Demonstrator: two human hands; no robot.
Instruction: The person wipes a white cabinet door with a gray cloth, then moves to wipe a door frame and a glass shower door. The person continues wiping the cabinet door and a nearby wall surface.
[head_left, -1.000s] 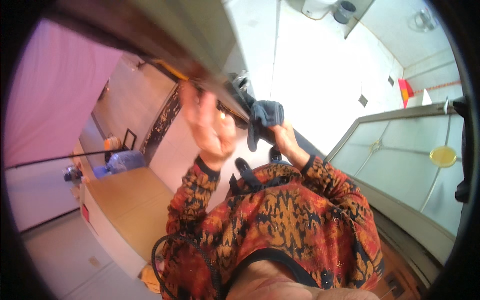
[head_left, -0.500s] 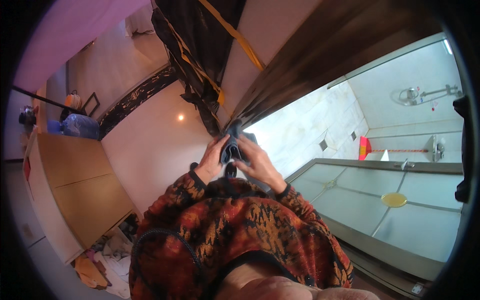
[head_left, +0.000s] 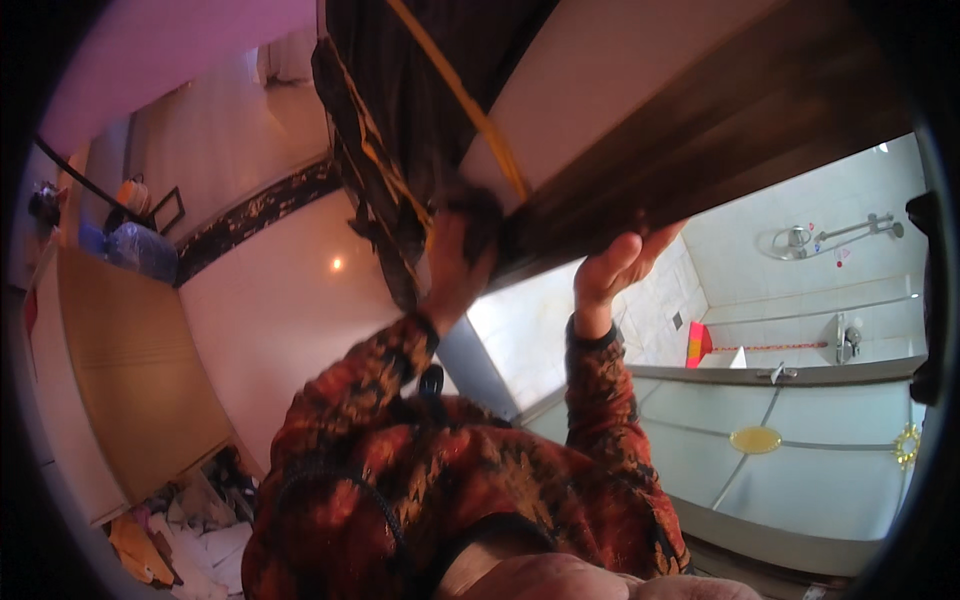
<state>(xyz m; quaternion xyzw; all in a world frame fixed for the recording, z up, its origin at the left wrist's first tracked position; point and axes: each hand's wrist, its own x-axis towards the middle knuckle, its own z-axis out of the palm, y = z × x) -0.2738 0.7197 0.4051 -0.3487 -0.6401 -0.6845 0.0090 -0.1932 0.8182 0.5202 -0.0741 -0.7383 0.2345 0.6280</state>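
Note:
My left hand (head_left: pixel 452 268) is raised and closed round a dark cloth bundle (head_left: pixel 472 215), blurred by motion. It is beside a black hanging piece (head_left: pixel 400 120) with yellow bands; whether they touch I cannot tell. My right hand (head_left: pixel 615 272) is raised by the lower edge of a dark brown wooden panel (head_left: pixel 680 150), thumb and fingers apart. Nothing shows in the right hand; whether its fingertips touch the panel is unclear. Patterned red, orange and black sleeves cover both forearms.
A tan-topped cabinet (head_left: pixel 135 350) stands at left, clothes (head_left: pixel 200 530) heaped below it and a clear blue plastic bottle (head_left: pixel 142 250) behind. At right are a frosted glass door (head_left: pixel 690 420), a tiled shower area with a shower fitting (head_left: pixel 800 237), and a red dustpan-like thing (head_left: pixel 698 344).
Both hands were together at the chest on a folded dark blue-grey cloth. Now they have parted and moved up, the left with the dark bundle, the right toward the brown panel.

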